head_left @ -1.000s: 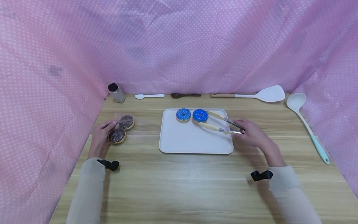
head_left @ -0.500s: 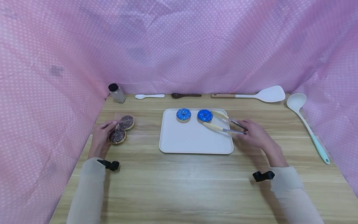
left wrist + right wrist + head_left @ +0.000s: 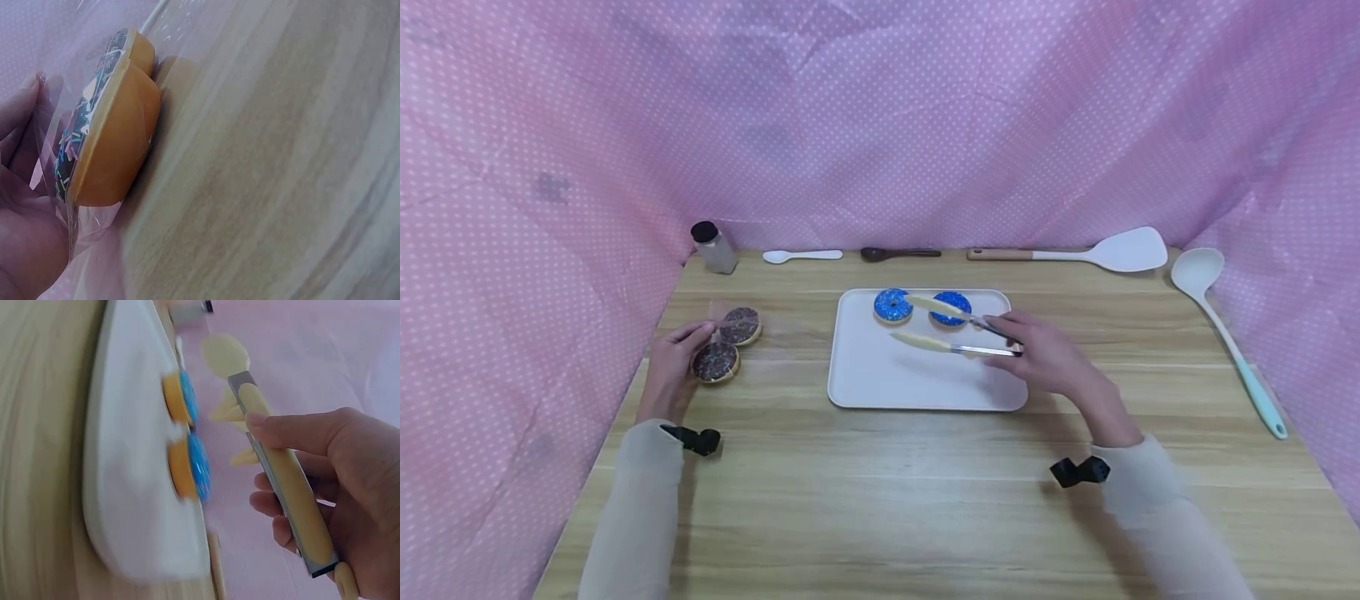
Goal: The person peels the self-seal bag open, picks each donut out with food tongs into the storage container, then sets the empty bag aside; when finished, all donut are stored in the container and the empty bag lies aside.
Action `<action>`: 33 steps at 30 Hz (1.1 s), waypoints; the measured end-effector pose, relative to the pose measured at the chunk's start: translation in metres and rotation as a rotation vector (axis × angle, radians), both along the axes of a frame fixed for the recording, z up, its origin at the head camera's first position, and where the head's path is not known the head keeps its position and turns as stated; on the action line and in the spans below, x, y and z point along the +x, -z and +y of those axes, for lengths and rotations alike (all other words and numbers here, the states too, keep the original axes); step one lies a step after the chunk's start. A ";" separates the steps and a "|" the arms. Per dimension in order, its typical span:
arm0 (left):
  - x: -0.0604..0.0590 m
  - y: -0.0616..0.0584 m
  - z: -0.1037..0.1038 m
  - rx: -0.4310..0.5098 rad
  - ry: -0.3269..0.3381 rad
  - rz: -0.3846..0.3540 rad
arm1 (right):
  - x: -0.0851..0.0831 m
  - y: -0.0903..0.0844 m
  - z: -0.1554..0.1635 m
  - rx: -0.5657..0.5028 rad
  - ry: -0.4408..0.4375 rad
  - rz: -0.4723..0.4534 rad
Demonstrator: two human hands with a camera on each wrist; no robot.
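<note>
My right hand (image 3: 1047,354) is gripping the tongs (image 3: 297,503), thumb pressing one arm and fingers curling against the other; the tong arms are standing apart, their tips hovering over the tray (image 3: 880,383). Near the tray's far edge the left blue donut (image 3: 891,310) and the right blue donut (image 3: 955,298) are sitting side by side, a little apart. In the head view the far tong arm is crossing in front of the right one and overlapping the left one's edge; the right wrist view is showing a gap. My left hand (image 3: 676,358) is pinching clear film (image 3: 92,220); the near brown donut (image 3: 716,363) and far brown donut (image 3: 741,326) are lying on the table (image 3: 880,500) just beside it, in or under the film, cannot tell which. The tray is lying between my hands. Along the far edge, left to right: jar (image 3: 718,252) standing, white spoon (image 3: 805,256), dark spoon (image 3: 901,253) and turner (image 3: 1126,250) lying. The ladle (image 3: 1236,358) is lying along the right side, well apart from my right hand. The pink curtain (image 3: 880,125) is closing off the back and both sides.
</note>
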State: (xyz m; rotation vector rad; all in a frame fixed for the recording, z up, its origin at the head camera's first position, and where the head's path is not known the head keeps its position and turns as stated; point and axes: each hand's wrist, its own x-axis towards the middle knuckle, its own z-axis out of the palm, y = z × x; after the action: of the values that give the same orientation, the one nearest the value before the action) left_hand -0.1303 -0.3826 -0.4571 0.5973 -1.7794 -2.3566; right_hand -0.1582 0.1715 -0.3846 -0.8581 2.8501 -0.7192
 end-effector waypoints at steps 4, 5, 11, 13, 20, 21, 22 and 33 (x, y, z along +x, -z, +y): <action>0.000 0.000 -0.001 0.025 0.002 0.035 | -0.001 0.003 -0.029 -0.002 -0.069 0.003; 0.000 0.000 -0.001 0.028 0.003 0.039 | -0.002 0.004 -0.037 -0.005 -0.085 0.001; 0.000 0.000 0.001 0.011 0.009 0.007 | -0.005 0.013 -0.077 0.008 -0.168 -0.013; 0.000 -0.001 0.002 0.012 0.009 -0.004 | -0.006 0.016 -0.088 0.025 -0.180 -0.021; 0.001 -0.004 0.003 0.024 0.005 0.005 | -0.010 0.019 -0.120 0.093 -0.215 0.003; 0.001 -0.004 0.003 0.023 0.005 0.006 | -0.011 0.019 -0.124 0.108 -0.216 0.007; 0.001 -0.004 0.003 0.024 0.005 0.009 | -0.011 0.018 -0.127 0.121 -0.218 0.010; -0.001 0.000 0.001 0.017 0.000 0.033 | -0.005 0.016 -0.167 0.187 -0.210 0.052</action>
State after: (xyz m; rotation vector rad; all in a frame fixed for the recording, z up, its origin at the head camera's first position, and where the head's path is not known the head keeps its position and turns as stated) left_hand -0.1308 -0.3812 -0.4568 0.5579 -1.7471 -2.3702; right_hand -0.1634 0.0046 -0.4001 -1.1364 2.7576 -0.4043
